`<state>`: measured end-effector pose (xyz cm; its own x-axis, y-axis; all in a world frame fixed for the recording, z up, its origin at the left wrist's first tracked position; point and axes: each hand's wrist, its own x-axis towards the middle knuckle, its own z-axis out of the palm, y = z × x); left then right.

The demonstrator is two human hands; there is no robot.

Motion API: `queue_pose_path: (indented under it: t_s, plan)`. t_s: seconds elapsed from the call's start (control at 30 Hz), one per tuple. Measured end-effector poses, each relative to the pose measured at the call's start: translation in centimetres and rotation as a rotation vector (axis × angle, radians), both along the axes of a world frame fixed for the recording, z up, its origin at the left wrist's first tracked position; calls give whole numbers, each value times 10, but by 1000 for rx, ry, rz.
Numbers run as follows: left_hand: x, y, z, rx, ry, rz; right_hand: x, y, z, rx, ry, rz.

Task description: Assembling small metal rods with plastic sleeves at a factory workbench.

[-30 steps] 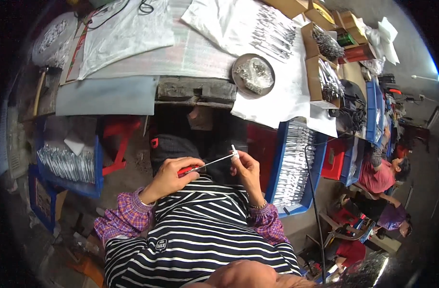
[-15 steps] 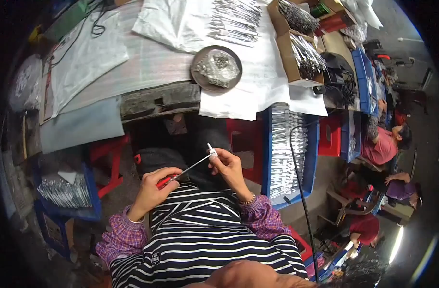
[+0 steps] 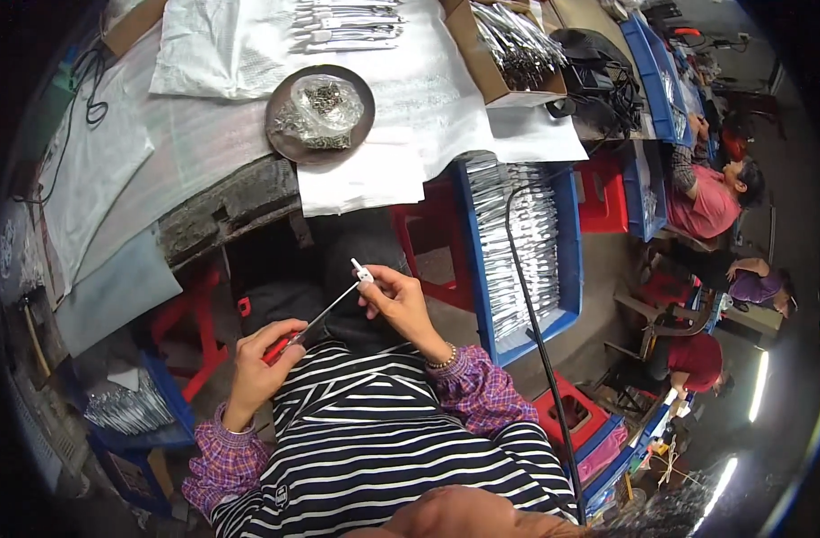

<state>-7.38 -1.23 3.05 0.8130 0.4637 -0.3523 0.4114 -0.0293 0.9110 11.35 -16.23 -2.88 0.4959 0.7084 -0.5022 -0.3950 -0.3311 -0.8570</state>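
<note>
The tabletop (image 3: 199, 143) has slid leftward in your view. Nearer you than its bowl (image 3: 360, 125), your left hand (image 3: 255, 363) and right hand (image 3: 405, 309) keep gripping the red-handled rod (image 3: 332, 308) and pinching the white piece (image 3: 363, 272) respectively; work seems unbroken.

Table (image 3: 239, 203): I see a worn, dark wooden front edge, with pale sheeting (image 3: 437, 117) over the top.
Dish (image 3: 276, 143): round and dark, resting on the sheeting near that edge.
Metal parts (image 3: 351, 27): laid out in a row beyond the dish.
Cardboard box (image 3: 524, 97): to the right of the row, on my feed.
Crumpled white sack (image 3: 214, 49): left of the row.
Black cable (image 3: 93, 106): looped farther left.
</note>
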Motion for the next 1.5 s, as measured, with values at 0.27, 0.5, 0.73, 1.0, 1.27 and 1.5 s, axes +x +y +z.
queue_pose_path:
  t_s: [0.27, 0.5, 0.73, 1.0, 1.27, 1.5]
  plan:
    - [-2, 1, 1, 0, 25, 26, 2, 6, -2, -40, 30, 34]
    - [1, 2, 1, -14, -30, 35, 3, 3, -2, -68, 41, 34]
    - [2, 1, 3, -30, -35, 46, 2, 7, 2, -62, -30, 40]
    - [2, 3, 3, -9, -38, 26, -1, 5, -1, -54, -34, -5]
    - [3, 6, 6, -26, -12, 48, -6, 12, 1, -74, -377, 102]
    - [8, 31, 0, -754, 236, 128, -7, 12, -2, -85, -504, 135]
